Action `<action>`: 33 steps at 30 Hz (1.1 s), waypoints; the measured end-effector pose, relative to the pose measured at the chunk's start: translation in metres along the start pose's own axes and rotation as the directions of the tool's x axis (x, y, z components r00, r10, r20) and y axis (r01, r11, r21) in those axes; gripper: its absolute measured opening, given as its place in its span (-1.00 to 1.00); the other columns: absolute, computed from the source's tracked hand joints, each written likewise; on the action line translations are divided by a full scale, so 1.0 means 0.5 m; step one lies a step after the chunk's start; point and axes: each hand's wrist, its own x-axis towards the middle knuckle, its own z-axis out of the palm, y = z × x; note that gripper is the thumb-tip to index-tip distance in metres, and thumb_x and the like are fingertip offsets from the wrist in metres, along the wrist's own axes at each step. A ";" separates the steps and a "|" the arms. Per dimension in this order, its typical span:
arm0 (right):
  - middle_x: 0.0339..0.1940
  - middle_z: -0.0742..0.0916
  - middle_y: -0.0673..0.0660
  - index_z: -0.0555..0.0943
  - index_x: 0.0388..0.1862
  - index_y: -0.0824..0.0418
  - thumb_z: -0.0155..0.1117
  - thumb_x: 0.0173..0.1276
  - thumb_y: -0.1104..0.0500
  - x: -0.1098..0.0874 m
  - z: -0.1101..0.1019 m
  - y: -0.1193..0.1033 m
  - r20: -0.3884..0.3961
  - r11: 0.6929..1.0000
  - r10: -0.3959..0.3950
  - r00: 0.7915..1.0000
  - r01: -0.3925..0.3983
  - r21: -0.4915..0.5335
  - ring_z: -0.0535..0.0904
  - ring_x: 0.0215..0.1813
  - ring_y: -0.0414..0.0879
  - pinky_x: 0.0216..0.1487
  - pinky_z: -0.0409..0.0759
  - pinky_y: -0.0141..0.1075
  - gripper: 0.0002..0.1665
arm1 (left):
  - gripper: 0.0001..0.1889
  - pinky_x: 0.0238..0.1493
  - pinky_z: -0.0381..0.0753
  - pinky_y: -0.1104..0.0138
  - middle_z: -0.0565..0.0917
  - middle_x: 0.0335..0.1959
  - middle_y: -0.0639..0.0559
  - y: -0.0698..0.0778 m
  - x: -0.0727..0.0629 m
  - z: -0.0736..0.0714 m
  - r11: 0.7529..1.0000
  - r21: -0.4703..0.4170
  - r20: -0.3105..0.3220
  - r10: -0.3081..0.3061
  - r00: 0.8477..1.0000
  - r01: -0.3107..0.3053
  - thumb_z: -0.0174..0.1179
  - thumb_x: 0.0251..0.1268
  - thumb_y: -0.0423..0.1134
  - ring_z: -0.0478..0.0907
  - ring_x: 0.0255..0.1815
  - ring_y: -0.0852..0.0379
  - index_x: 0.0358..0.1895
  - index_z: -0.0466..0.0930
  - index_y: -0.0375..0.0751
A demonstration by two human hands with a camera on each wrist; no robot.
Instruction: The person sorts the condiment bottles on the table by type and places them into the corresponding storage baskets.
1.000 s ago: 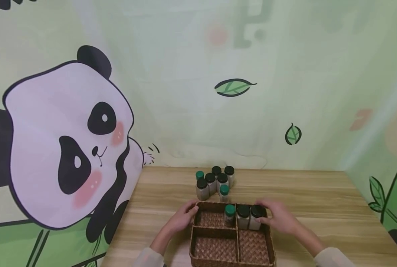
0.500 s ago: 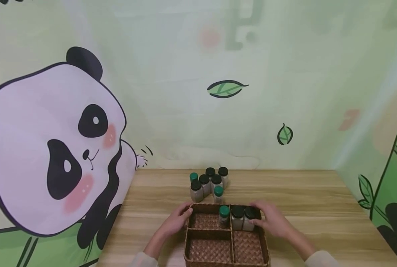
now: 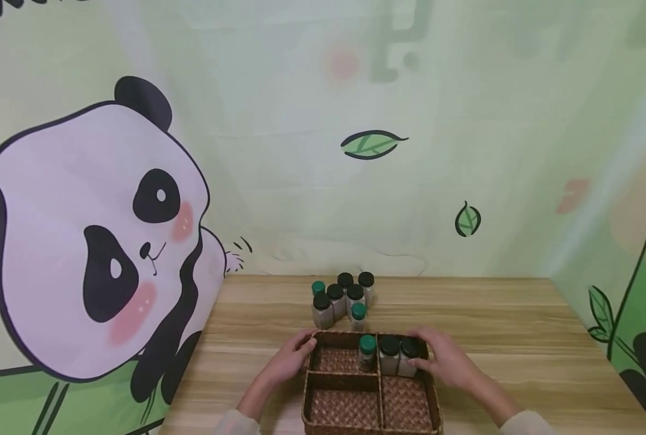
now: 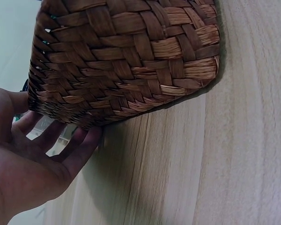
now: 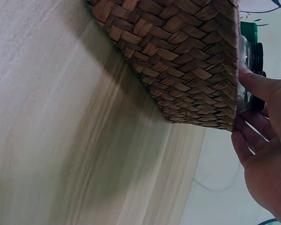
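A brown woven basket (image 3: 380,399) with three compartments sits on the table before me. My left hand (image 3: 289,361) grips its back left corner, thumb over the rim and fingers behind the wall, as the left wrist view shows. At the back right corner my right hand (image 3: 447,357) holds the basket, its thumb inside the rim against a black-capped jar (image 3: 409,355). Another black-capped jar (image 3: 389,355) stands beside that one in the right compartment. A small green-capped jar (image 3: 367,353) occupies the back left compartment; the front left one holds nothing.
Behind the basket stands a cluster of several jars, among them a black-capped jar (image 3: 322,310) and a green-capped jar (image 3: 358,316) close to the basket's back wall. The wooden table (image 3: 497,314) ends at a printed backdrop (image 3: 279,181) with a panda.
The head view has shifted slightly. Both hands keep their hold on the basket, and the jars stay where they were.
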 end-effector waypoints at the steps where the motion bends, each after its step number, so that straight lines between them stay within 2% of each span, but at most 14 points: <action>1: 0.12 0.76 0.15 0.68 0.19 0.25 0.64 0.29 0.12 0.000 -0.001 0.000 0.006 1.000 0.002 1.000 -0.002 -0.004 0.71 0.13 0.14 0.12 0.68 0.10 -0.46 | -0.49 0.13 0.68 -0.09 0.47 0.42 -0.41 -0.001 0.001 0.000 1.000 0.003 0.000 0.000 1.000 0.000 -0.04 0.77 -0.12 0.48 0.36 -0.40 0.54 0.36 -0.37; 8: 0.19 0.75 0.24 0.64 0.26 0.34 0.60 0.34 0.07 0.006 -0.025 -0.010 0.083 1.000 0.022 0.996 -0.023 0.007 0.67 0.20 0.22 0.19 0.64 0.17 -0.39 | -0.48 0.11 0.69 -0.03 0.46 0.45 -0.38 -0.003 0.003 0.002 1.000 0.004 0.001 -0.007 1.000 0.007 -0.03 0.77 -0.09 0.47 0.39 -0.37 0.55 0.35 -0.36; 13: 0.19 0.74 0.29 0.62 0.28 0.40 0.57 0.38 0.04 0.022 -0.049 -0.023 0.146 0.998 0.030 0.989 -0.039 0.059 0.68 0.19 0.24 0.19 0.63 0.18 -0.35 | -0.47 0.10 0.71 -0.06 0.46 0.44 -0.40 -0.004 0.003 0.003 1.000 -0.017 0.007 -0.010 1.000 0.010 -0.03 0.77 -0.10 0.46 0.39 -0.41 0.55 0.33 -0.37; 16: 0.19 0.75 0.28 0.61 0.31 0.38 0.53 0.42 0.04 0.036 -0.061 -0.035 0.167 0.992 0.059 0.984 -0.077 0.101 0.67 0.21 0.24 0.20 0.62 0.21 -0.37 | -0.47 0.12 0.70 -0.07 0.46 0.43 -0.40 -0.004 0.001 0.001 1.000 -0.021 0.008 -0.014 1.000 0.014 -0.03 0.77 -0.09 0.45 0.39 -0.41 0.56 0.33 -0.37; 24: 0.15 0.77 0.22 0.66 0.27 0.30 0.50 0.46 0.01 0.078 -0.063 -0.061 0.076 0.983 0.108 0.991 -0.118 0.138 0.65 0.23 0.21 0.22 0.61 0.19 -0.45 | -0.47 0.09 0.71 -0.05 0.47 0.42 -0.38 -0.006 0.000 -0.001 0.999 -0.027 0.010 -0.022 1.000 0.022 -0.02 0.76 -0.09 0.45 0.39 -0.40 0.56 0.33 -0.35; 30: 0.16 0.76 0.23 0.65 0.28 0.31 0.50 0.46 0.09 0.111 -0.048 -0.071 0.020 0.976 0.081 0.996 -0.084 0.202 0.66 0.24 0.19 0.30 0.58 0.18 -0.48 | -0.48 0.09 0.71 -0.11 0.47 0.40 -0.41 -0.009 0.001 0.000 0.999 -0.046 0.000 -0.018 1.000 0.018 -0.03 0.77 -0.12 0.47 0.37 -0.41 0.54 0.34 -0.38; 33: 0.16 0.75 0.26 0.65 0.26 0.34 0.50 0.45 0.14 0.132 -0.038 -0.077 0.002 0.978 0.050 0.999 -0.049 0.202 0.67 0.22 0.19 0.29 0.59 0.17 -0.50 | -0.50 0.10 0.71 -0.11 0.48 0.40 -0.38 -0.014 0.005 0.000 0.998 -0.051 0.001 -0.024 1.000 0.024 -0.03 0.77 -0.12 0.48 0.36 -0.39 0.54 0.36 -0.35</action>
